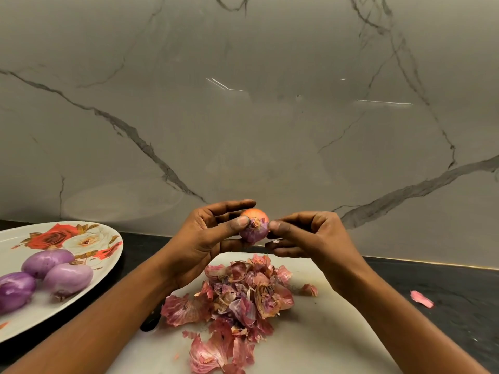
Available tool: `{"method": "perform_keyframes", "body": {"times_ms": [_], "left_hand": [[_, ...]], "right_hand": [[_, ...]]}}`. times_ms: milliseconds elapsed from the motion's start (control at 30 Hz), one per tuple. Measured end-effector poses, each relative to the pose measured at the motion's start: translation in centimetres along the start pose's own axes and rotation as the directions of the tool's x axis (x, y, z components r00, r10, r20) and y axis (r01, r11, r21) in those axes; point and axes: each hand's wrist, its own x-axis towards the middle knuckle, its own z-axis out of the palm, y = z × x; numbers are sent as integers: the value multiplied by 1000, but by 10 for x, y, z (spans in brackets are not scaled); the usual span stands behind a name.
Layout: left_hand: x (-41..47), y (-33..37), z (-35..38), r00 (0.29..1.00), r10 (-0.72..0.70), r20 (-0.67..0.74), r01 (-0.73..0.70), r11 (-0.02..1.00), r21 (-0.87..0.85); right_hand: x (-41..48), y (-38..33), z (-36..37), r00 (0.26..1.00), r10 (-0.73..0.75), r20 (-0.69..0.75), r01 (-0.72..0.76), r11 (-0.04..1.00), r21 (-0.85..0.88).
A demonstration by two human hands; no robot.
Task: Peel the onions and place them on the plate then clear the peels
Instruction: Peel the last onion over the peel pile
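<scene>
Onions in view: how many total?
4. Three peeled onions on the floral plate: back onion, front onion, left-edge onion. One part-peeled onion pinched between left hand and right hand. Others may lie off-frame.

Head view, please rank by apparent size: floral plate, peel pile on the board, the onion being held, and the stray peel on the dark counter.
1-2. floral plate and peel pile: similar visible area, and the plate is cropped by the frame, so they are left unranked.
3. held onion.
4. stray peel.
</scene>
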Motion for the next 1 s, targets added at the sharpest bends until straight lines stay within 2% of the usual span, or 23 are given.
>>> {"method": "perform_keyframes", "body": {"times_ms": [433,667,1000], "left_hand": [[2,-1,-1,1000,-11,6,11,999,-46],[1,-1,0,1000,5,-7,-6,1000,-16],[0,0,1,1000,-1,-1,1,1000,-7]], "right_hand": [[2,4,-2,998,11,-60,-17,994,-109],[-1,-2,-1,998,54,13,-53,998,-30],[-1,-1,0,999,45,-19,-47,996,-79]]}}
